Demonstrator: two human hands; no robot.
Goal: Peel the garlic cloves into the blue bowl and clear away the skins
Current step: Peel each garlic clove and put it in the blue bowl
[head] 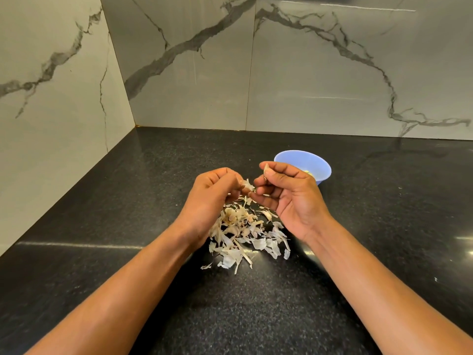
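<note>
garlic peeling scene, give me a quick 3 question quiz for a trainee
1. True or false: the blue bowl sits on the counter beyond the right hand.
2. Where does the pile of skins lie? A) inside the bowl B) on the counter between the forearms C) on the floor
3. What does the left hand pinch?

Key:
1. True
2. B
3. A garlic clove with papery skin coming off

Your right hand (289, 194) covers the near rim of the round pale-blue plastic bowl (321, 166) — you can't count the cloves inside. Your left hand (212, 193) hides most of the papery garlic clove (247, 185) it pinches.
</note>
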